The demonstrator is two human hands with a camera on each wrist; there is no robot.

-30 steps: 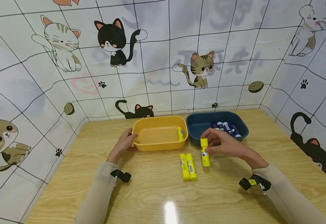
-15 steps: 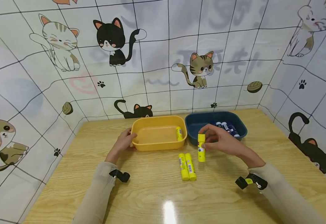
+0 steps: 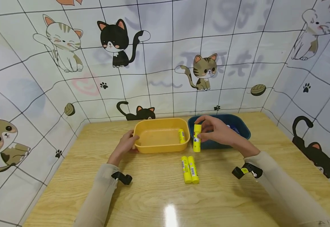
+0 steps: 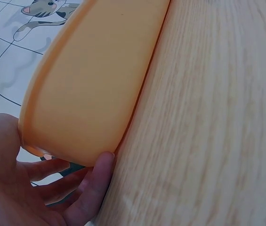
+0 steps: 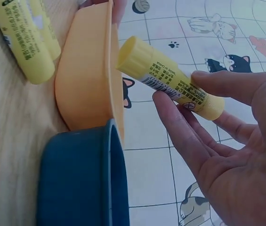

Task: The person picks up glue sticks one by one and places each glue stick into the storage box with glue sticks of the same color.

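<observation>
Upright between the thumb and fingers of my right hand (image 3: 217, 130) is a yellow glue stick (image 3: 197, 138), raised in front of the blue bin (image 3: 237, 119). In the right wrist view, the glue stick (image 5: 170, 82) shows printed lettering and a barcode. My left hand (image 3: 124, 145) grips the left end of the yellow bin (image 3: 159, 148), its thumb over the rim. The left wrist view shows fingers (image 4: 92, 193) against the bin's end wall (image 4: 85, 94). One glue stick (image 3: 182, 136) lies inside the yellow bin, at its right end. Two more glue sticks (image 3: 190, 169) lie side by side on the table.
The two bins stand side by side at the back of the wooden table (image 3: 153, 195). Several dark-blue and white tubes (image 3: 234, 128) lie in the blue bin, partly hidden by my right hand. A white sheet with cat drawings (image 3: 159, 63) rises behind the table.
My right hand has lifted the glue stick up and to the left, from over the table to the blue bin's front left corner. My left hand stays on the yellow bin.
</observation>
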